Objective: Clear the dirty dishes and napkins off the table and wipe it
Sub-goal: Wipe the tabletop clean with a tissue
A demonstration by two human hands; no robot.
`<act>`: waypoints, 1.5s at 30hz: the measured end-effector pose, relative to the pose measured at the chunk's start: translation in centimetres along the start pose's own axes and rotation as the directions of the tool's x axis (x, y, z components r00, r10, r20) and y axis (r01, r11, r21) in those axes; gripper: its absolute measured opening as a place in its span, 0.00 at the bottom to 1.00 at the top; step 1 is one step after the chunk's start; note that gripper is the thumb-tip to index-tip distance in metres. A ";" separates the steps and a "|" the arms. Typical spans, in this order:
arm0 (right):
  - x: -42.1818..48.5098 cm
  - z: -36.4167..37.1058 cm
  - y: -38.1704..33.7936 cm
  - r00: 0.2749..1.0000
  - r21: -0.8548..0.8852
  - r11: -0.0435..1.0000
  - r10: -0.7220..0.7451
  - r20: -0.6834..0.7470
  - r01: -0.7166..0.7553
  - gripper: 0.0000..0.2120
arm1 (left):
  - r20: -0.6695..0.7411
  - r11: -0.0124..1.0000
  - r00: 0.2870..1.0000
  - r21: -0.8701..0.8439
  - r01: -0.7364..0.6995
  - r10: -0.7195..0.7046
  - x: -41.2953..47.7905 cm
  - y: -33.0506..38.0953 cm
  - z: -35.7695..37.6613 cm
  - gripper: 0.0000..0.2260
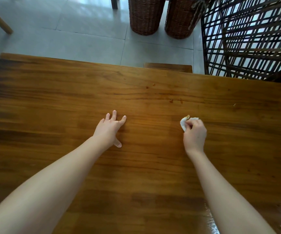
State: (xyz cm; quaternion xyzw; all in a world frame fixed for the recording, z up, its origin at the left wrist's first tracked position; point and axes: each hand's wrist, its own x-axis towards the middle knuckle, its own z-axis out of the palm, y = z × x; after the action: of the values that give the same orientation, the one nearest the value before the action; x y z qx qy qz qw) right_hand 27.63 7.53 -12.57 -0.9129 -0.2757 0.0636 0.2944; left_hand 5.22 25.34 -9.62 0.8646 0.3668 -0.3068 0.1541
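Note:
A brown wooden table (68,102) fills most of the view. My right hand (194,135) grips a crumpled white napkin (183,123) with an orange stain at its tip, held against the tabletop. My left hand (110,128) rests flat on the wood with fingers spread, holding nothing. Small reddish sauce spots (150,86) lie on the table beyond the hands. More spots (174,101) sit closer to the napkin, and a tiny crumb (234,104) lies to the right.
Two tall wicker baskets (145,16) stand on the grey tiled floor past the table's far edge. A dark lattice chair (248,36) stands at the far right corner. A wooden stool top (167,67) peeks from behind the far edge. The near right corner looks wet and shiny.

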 end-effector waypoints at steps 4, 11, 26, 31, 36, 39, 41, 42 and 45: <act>-1.5 2.4 -3.1 0.984 0.036 0.988 -0.155 0.086 0.152 0.08 | -0.005 1.000 1.000 -0.005 -0.003 0.003 -0.2 0.0 0.0 0.53; 4.3 5.0 -6.6 0.972 0.073 0.979 -0.197 0.131 0.189 0.07 | -0.007 1.000 1.000 -0.014 0.004 -0.004 -0.2 0.0 0.0 0.52; 2.2 3.6 -4.3 0.975 0.011 0.980 -0.201 0.094 0.201 0.10 | 0.024 1.000 1.000 -0.017 0.002 -0.001 0.0 0.0 -0.1 0.52; 2.2 6.6 -8.7 0.912 0.026 0.928 -0.370 0.179 0.371 0.10 | 0.030 1.000 1.000 -0.017 0.007 -0.007 -0.1 0.2 -0.3 0.52; 6.6 6.8 -9.0 0.939 -0.009 0.953 -0.298 0.173 0.304 0.10 | 0.035 1.000 0.999 -0.016 0.007 -0.006 -0.2 0.1 -0.4 0.52; 9.1 5.7 -7.0 0.985 -0.012 0.989 -0.147 0.088 0.148 0.07 | 0.046 1.000 0.999 -0.019 0.005 -0.004 -0.2 0.1 -0.5 0.52; 9.7 4.6 -5.3 0.997 -0.009 0.998 -0.065 0.035 0.065 0.07 | 0.042 1.000 0.999 -0.019 0.003 -0.002 -0.1 0.1 -0.4 0.52; 9.6 4.1 -4.6 0.999 -0.013 0.999 -0.049 0.023 0.049 0.07 | 0.037 1.000 0.999 -0.016 0.003 -0.002 -0.1 0.1 -0.3 0.52; 7.6 3.6 -3.9 0.996 -0.028 0.996 -0.084 0.030 0.085 0.07 | 0.030 1.000 1.000 -0.005 0.008 -0.008 0.1 0.1 -0.1 0.53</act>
State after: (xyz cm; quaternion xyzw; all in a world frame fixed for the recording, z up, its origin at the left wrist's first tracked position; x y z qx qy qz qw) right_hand 31.25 16.06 -12.92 -0.9035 -0.3191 0.0603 0.2796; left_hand 5.44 25.41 -9.61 0.8579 0.3689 -0.3195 0.1607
